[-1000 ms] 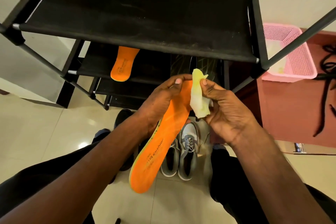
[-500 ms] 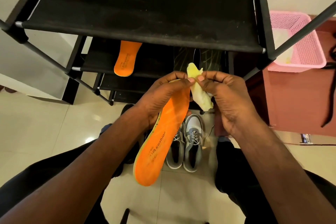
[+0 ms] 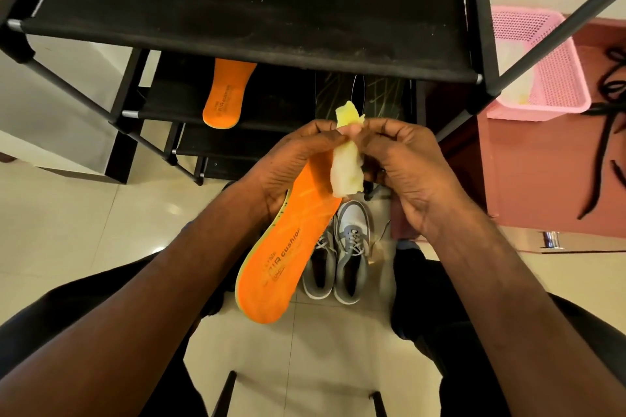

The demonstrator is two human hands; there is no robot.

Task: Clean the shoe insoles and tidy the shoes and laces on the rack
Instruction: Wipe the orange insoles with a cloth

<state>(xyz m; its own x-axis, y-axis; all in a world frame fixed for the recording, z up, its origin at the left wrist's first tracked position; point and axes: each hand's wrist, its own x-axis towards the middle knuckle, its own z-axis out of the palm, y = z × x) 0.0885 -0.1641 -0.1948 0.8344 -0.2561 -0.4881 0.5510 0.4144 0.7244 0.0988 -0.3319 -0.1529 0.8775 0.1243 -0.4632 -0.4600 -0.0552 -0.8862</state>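
Note:
My left hand (image 3: 288, 162) grips the toe end of an orange insole (image 3: 281, 254), whose heel hangs down toward me. My right hand (image 3: 406, 166) pinches a crumpled pale yellow cloth (image 3: 345, 169) against the insole's upper end; my left fingertips touch the cloth's top too. A second orange insole (image 3: 227, 91) lies on a lower shelf of the black shoe rack (image 3: 257, 41). A pair of grey and white sneakers (image 3: 338, 257) stands on the floor below my hands, laces tied.
A pink plastic basket (image 3: 542, 61) sits to the right of the rack on a reddish surface, with black laces (image 3: 606, 132) lying beside it. Dark patterned insoles (image 3: 359, 91) rest on the rack's lower shelf. My knees flank the sneakers on the cream tiled floor.
My hands have drawn together at the insole's top. The cloth, held out to the right before, is now pinched between both hands' fingertips.

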